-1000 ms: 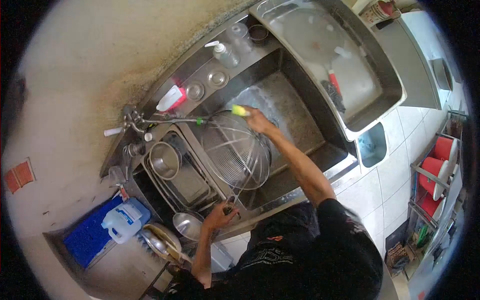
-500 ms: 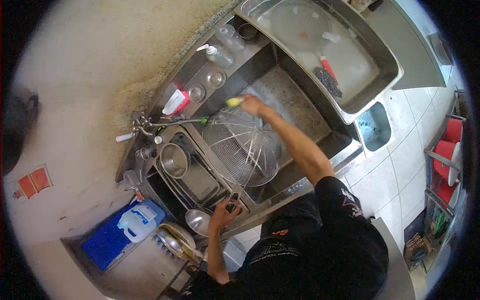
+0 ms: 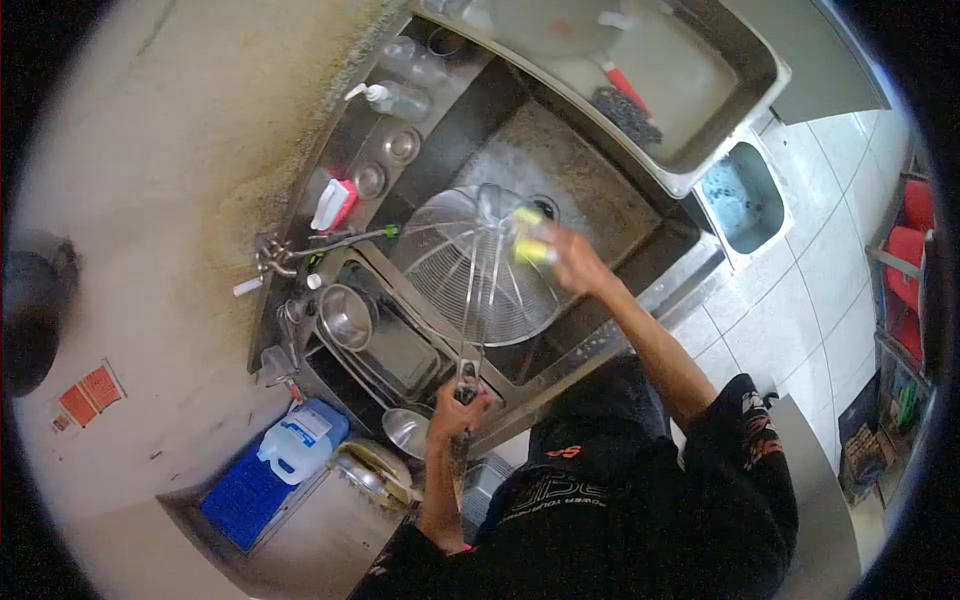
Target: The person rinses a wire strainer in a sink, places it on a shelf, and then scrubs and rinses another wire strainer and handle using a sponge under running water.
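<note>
My left hand (image 3: 460,408) is closed around the handle of a large round wire strainer (image 3: 445,268). Its wide wire bowl rests over the near left part of the metal sink (image 3: 600,165). In my right hand (image 3: 578,262) is a yellow sponge (image 3: 532,246), smeared by motion, at the strainer's right side close to where the handle's far end meets the wires. Whether the sponge touches the wires, I cannot tell. Suds lie on the sink floor beyond the strainer, near a dark round drain (image 3: 543,207).
A hose with a green fitting (image 3: 391,231) reaches over the sink's left edge. Along the back ledge stand a pump bottle (image 3: 398,101), metal lids (image 3: 401,146) and a pink-and-white brush (image 3: 334,205). A steel pot (image 3: 346,318) is at left; a water-filled basin (image 3: 690,90) sits beyond.
My right hand has brought the sponge from the strainer's far side toward the right and nearer to me. The strainer's handle now points more straight away from me. The whole view has shifted slightly.
</note>
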The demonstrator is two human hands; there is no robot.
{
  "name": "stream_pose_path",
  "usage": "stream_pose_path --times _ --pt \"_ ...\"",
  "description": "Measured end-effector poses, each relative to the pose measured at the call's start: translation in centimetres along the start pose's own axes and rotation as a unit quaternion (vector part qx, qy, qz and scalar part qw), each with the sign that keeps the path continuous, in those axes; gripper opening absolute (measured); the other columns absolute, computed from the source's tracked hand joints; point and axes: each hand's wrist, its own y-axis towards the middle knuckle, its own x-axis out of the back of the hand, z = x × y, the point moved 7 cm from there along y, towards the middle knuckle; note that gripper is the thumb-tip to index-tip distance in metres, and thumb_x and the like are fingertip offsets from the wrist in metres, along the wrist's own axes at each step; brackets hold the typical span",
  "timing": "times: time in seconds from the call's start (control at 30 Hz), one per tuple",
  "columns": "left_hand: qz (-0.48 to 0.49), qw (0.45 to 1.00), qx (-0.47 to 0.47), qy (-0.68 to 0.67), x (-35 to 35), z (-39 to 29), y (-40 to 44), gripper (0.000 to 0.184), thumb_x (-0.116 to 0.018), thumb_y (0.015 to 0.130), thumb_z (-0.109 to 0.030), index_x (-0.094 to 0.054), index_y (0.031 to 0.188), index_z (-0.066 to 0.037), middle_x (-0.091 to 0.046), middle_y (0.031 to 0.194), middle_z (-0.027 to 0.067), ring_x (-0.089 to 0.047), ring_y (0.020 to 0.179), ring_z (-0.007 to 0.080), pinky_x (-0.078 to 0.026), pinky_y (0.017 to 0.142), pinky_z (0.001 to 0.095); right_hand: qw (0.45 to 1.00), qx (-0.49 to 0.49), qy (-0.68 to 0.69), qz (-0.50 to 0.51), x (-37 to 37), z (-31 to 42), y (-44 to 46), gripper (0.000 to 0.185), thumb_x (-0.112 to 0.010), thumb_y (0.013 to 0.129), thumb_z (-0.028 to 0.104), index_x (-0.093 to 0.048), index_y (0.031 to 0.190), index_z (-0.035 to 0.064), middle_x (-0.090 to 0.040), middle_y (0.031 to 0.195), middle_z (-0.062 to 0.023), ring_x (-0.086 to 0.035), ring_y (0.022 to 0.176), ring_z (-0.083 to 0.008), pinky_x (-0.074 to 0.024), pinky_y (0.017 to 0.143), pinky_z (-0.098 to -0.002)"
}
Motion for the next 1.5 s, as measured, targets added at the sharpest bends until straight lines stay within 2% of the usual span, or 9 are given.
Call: stream_pose_path --times 0.03,0.23,0.6,0.7,0.83,1.07,1.13,1.3,1.5 --pt "0.033 0.999 -0.026 0.016 -0.2 0.2 0.8 0.018 -0.067 0.081 -0.009 -0.051 0.086 -0.002 -0.057 0.057 0.0054 -0.046 0.037 0.0077 -0.037 0.034 0.0258 0.954 -0.265 0.138 0.032 -0.8 -5.1 -1.3 0.041 -0.047 0.074 -0.003 -0.055 0.113 0.0057 -0.060 0.105 -0.0204 -0.061 0.094 -0.0348 -0.0490 0.084 -0.0416" --pt "0.024 0.998 -0.031 -0.053 -0.8 0.5 2.2 0.018 -0.064 0.084 -0.006 -0.046 0.087 -0.004 -0.048 0.052 0.0025 -0.040 0.035 0.0082 -0.036 0.034 0.0255 0.992 -0.006 -0.096 0.083 -5.4 2.2 -4.6 0.054 -0.057 0.073 0.009 -0.046 0.125 0.0025 -0.048 0.123 -0.0229 -0.052 0.106 -0.0390 -0.0451 0.090 -0.0413" --pt "0.302 0.867 -0.063 -0.390 -2.2 -3.4 1.0 0.021 -0.055 0.091 -0.023 -0.043 0.103 -0.010 -0.044 0.053 0.0039 -0.037 0.033 0.0097 -0.037 0.033 0.0259 0.678 -0.377 0.465 -0.427 -2.1 7.3 2.4 0.031 -0.050 0.094 0.030 -0.053 0.105 0.0011 -0.059 0.093 -0.0068 -0.056 0.081 -0.0139 -0.0480 0.071 -0.0307" --pt "-0.050 0.993 0.027 -0.107 -2.4 -2.1 0.9 0.044 -0.055 0.086 -0.012 -0.038 0.126 -0.012 -0.036 0.051 -0.0007 -0.036 0.036 0.0079 -0.031 0.032 0.0232 0.776 -0.345 0.356 -0.391 -4.3 8.1 5.1 0.034 -0.050 0.093 0.032 -0.054 0.104 0.0008 -0.059 0.090 -0.0095 -0.056 0.080 -0.0196 -0.0475 0.073 -0.0348" --pt "0.101 0.955 0.045 -0.276 -2.9 -1.0 -0.8 0.056 -0.049 0.084 -0.005 -0.031 0.136 -0.011 -0.039 0.061 -0.0005 -0.037 0.039 0.0071 -0.030 0.033 0.0224 0.983 -0.076 0.009 -0.164 -9.4 7.2 5.5 0.033 -0.048 0.093 0.029 -0.048 0.108 -0.0006 -0.059 0.090 -0.0165 -0.060 0.087 -0.0283 -0.0481 0.080 -0.0403" --pt "0.185 0.899 0.085 -0.388 -0.4 0.2 -2.1 0.055 -0.044 0.086 -0.007 -0.028 0.139 -0.010 -0.036 0.061 -0.0008 -0.031 0.038 0.0050 -0.026 0.032 0.0198 0.900 -0.359 0.229 -0.093 -13.9 -6.4 5.7 0.036 -0.051 0.086 0.019 -0.045 0.119 0.0050 -0.063 0.078 -0.0160 -0.064 0.070 -0.0335 -0.0537 0.063 -0.0402" --pt "0.214 0.868 0.130 -0.428 0.7 2.8 -1.8 0.056 -0.045 0.086 -0.008 -0.027 0.139 -0.010 -0.036 0.061 -0.0007 -0.030 0.038 0.0048 -0.026 0.031 0.0192 0.991 0.096 -0.091 0.008 -19.5 1.4 7.4 0.022 -0.053 0.086 0.024 -0.051 0.100 0.0067 -0.064 0.079 -0.0175 -0.063 0.061 -0.0302 -0.0511 0.049 -0.0387" --pt "0.240 0.864 0.129 -0.422 0.7 2.2 -3.1 0.058 -0.045 0.086 -0.009 -0.025 0.140 -0.012 -0.034 0.060 -0.0003 -0.027 0.036 0.0034 -0.025 0.029 0.0170 0.966 -0.223 0.050 -0.122 -15.4 -1.0 11.1 0.030 -0.055 0.082 0.016 -0.051 0.109 0.0037 -0.066 0.080 -0.0141 -0.065 0.065 -0.0291 -0.0530 0.057 -0.0338" --pt "0.266 0.833 0.157 -0.459 1.0 2.9 -2.9 0.058 -0.044 0.086 -0.007 -0.025 0.140 -0.014 -0.034 0.059 0.0004 -0.029 0.035 0.0039 -0.026 0.028 0.0175 0.988 0.133 0.043 0.060 -17.4 8.4 14.1 0.035 -0.059 0.075 0.009 -0.052 0.108 0.0034 -0.057 0.103 -0.0197 -0.055 0.098 -0.0352 -0.0449 0.084 -0.0413"
